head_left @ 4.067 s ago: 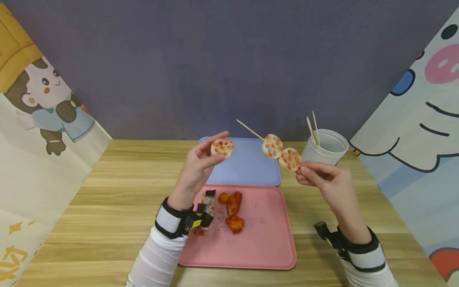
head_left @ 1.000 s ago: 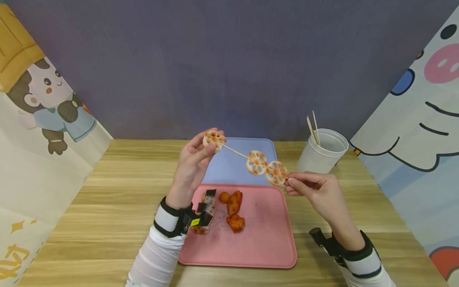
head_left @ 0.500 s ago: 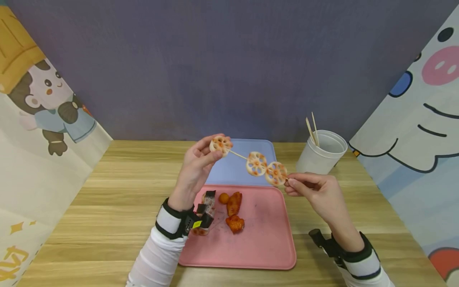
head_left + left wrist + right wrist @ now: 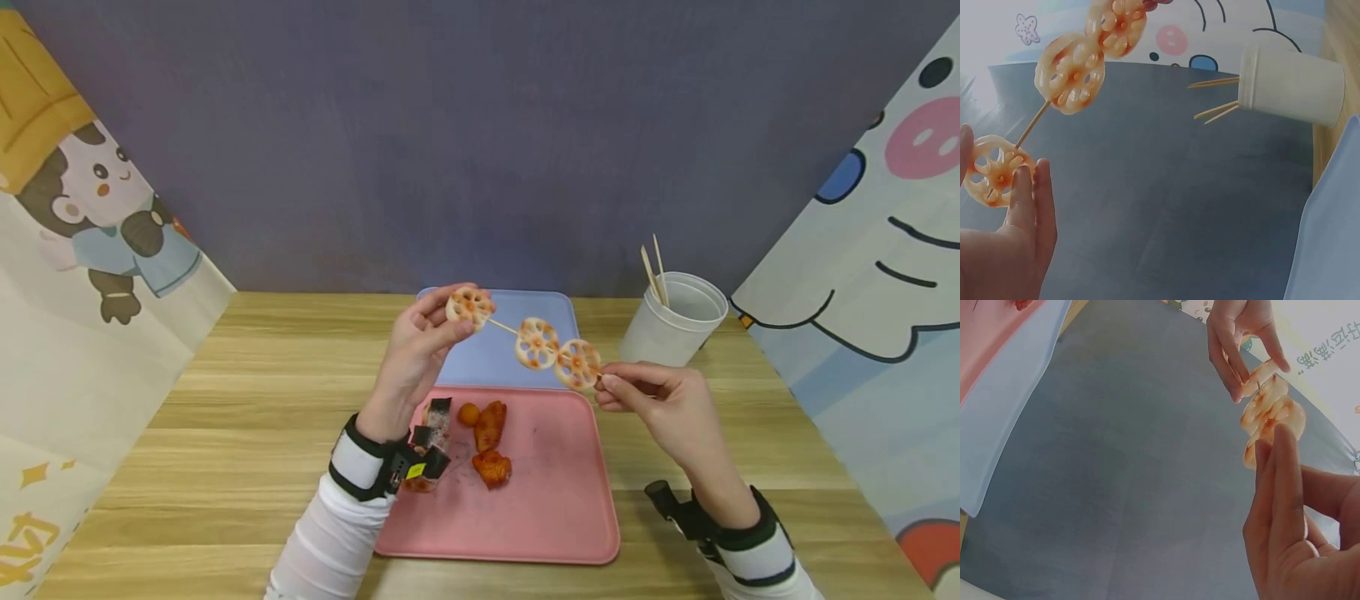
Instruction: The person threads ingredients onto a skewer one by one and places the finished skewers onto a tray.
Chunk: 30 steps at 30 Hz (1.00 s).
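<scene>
My left hand (image 4: pixel 411 354) pinches a lotus root slice (image 4: pixel 469 309) between thumb and fingers. A thin wooden skewer (image 4: pixel 504 327) runs into that slice, and its tip shows past the holes in the left wrist view. Farther down the stick sit two more lotus root slices, a middle one (image 4: pixel 536 343) and an end one (image 4: pixel 577 364), edge to edge. Right beside the end slice, my right hand (image 4: pixel 667 406) pinches the skewer's lower end, mostly hidden by the fingertips. Both hands hold the skewer raised over the trays, slanting down to the right.
A pink tray (image 4: pixel 555 508) bears dark-topped pieces (image 4: pixel 435 429), a small orange ball (image 4: pixel 468 414) and two reddish-brown meat pieces (image 4: pixel 491 425). Behind it lies a blue tray (image 4: pixel 480 358). A white cup (image 4: pixel 663 329) with several sticks stands at right. A grey panel (image 4: pixel 480 150) rises behind.
The left hand's slice was apart from the skewer at first; now it is on the tip and has slid right, toward the other two. The right hand came left, then stayed still.
</scene>
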Motion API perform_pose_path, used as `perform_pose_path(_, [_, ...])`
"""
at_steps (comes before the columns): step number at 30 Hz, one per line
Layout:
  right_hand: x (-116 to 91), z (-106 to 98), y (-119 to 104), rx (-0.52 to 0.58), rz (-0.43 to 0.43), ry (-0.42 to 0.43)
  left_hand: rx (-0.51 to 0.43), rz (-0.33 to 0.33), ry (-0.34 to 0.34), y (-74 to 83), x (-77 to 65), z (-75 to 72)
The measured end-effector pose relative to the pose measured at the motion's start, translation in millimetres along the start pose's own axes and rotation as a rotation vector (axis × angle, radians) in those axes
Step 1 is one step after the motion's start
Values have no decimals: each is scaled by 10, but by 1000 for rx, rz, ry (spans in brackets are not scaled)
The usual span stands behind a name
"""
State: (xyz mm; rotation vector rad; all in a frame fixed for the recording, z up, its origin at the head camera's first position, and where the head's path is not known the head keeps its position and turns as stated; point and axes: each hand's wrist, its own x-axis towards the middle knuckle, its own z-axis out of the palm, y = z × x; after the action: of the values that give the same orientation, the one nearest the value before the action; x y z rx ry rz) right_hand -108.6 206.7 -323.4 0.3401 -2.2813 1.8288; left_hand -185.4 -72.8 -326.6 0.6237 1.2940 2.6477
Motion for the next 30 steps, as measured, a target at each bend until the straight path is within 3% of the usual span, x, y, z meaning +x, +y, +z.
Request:
perform_pose_path(10, [2, 2, 18, -29, 36, -12, -27, 27, -88, 45, 3, -42])
perform_pose_path(21, [6, -17, 53, -6, -3, -11, -51, 35, -186, 66, 3, -76])
perform_pose_path(30, [7, -4, 29, 33, -22, -17, -51, 78, -265, 101, 6, -95])
